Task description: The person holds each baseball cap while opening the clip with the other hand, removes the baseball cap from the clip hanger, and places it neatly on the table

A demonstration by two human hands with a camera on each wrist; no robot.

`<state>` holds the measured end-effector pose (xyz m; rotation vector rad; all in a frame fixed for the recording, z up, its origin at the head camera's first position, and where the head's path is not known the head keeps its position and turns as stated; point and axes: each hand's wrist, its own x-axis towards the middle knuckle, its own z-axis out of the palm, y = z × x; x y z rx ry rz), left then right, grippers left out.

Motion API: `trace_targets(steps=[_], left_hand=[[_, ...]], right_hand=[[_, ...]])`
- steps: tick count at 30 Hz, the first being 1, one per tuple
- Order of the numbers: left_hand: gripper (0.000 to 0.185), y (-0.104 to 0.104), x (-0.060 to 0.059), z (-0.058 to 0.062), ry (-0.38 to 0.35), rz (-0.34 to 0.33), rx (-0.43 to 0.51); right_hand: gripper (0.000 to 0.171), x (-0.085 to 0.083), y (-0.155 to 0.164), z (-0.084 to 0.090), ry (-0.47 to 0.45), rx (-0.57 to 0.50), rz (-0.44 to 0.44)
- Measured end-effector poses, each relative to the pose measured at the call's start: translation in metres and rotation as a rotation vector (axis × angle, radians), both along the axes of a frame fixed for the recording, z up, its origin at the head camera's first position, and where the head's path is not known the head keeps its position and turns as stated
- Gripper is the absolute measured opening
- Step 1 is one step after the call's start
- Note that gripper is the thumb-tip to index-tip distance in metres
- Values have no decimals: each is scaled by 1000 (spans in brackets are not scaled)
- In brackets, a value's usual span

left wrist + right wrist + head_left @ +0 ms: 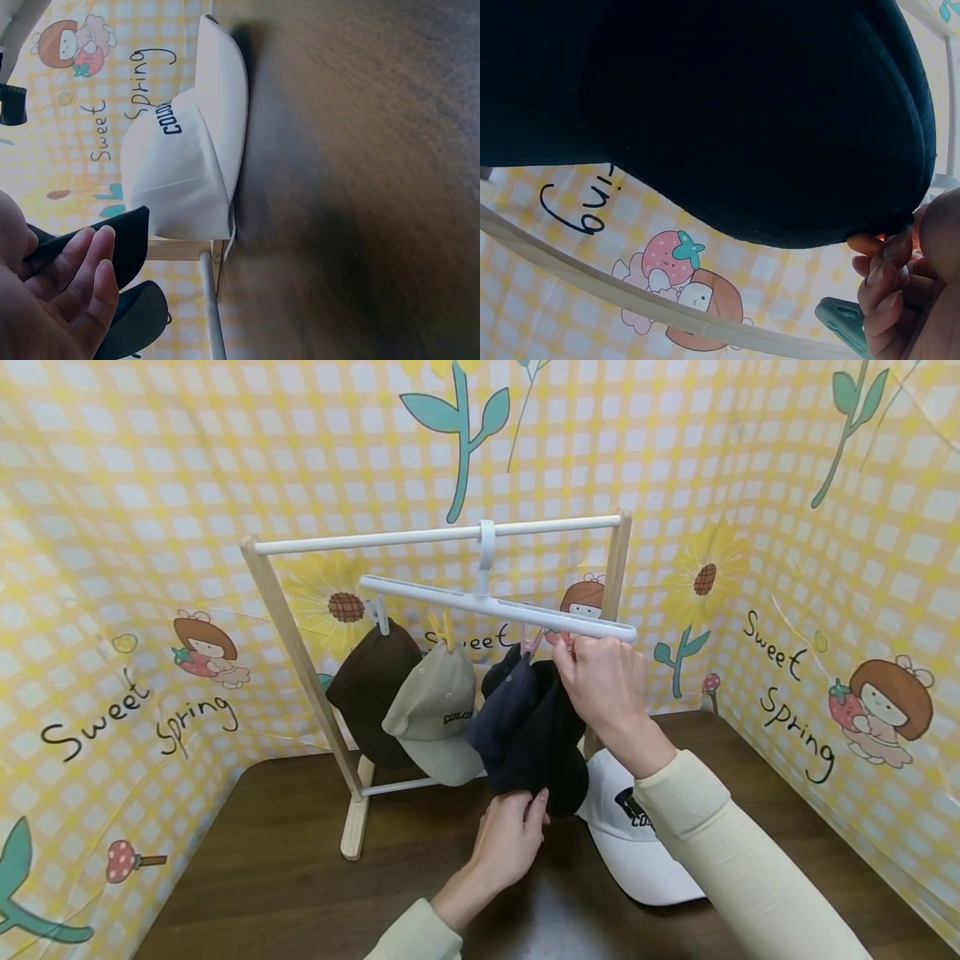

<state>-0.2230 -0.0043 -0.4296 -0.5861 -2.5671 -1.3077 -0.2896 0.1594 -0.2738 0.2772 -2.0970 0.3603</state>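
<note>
A white hanger (495, 605) hangs tilted, its right end lower. Along it hang a dark brown cap (381, 681), a beige cap (435, 697), a navy cap (504, 714) and a black cap (553, 739). My left hand (510, 835) pinches the black cap's brim (129, 240) from below, thumb against fingers. Up at the hanger's right end, my right hand (606, 681) has its fingers curled at the black cap's upper edge. There it pinches a small orange clip (864, 244), mostly hidden by the fingers. In the right wrist view the black cap (765, 135) fills the upper part.
A wooden rack with a white top rod (375, 539) carries the hanger. On the brown table (247, 860) a white cap (637, 852) rests at the right, partly behind my right sleeve. Grey (381, 617), yellow (442, 631) and pink clips (531, 642) hold the other caps. Patterned cloth surrounds the table.
</note>
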Motion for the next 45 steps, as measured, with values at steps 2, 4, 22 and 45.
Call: trace_targets(steps=[2, 4, 22, 45], left_hand=[[48, 0, 0, -1, -8, 2, -1], [48, 0, 1, -2, -15, 2, -2], [46, -23, 5, -10, -5, -66, -45], [42, -38, 3, -22, -22, -79, -234]], right_hand=[[51, 0, 0, 0, 4, -4, 2], [51, 0, 0, 0, 3, -6, 2], [53, 0, 3, 4, -23, 9, 1], [54, 1, 4, 4, -108, 7, 8]])
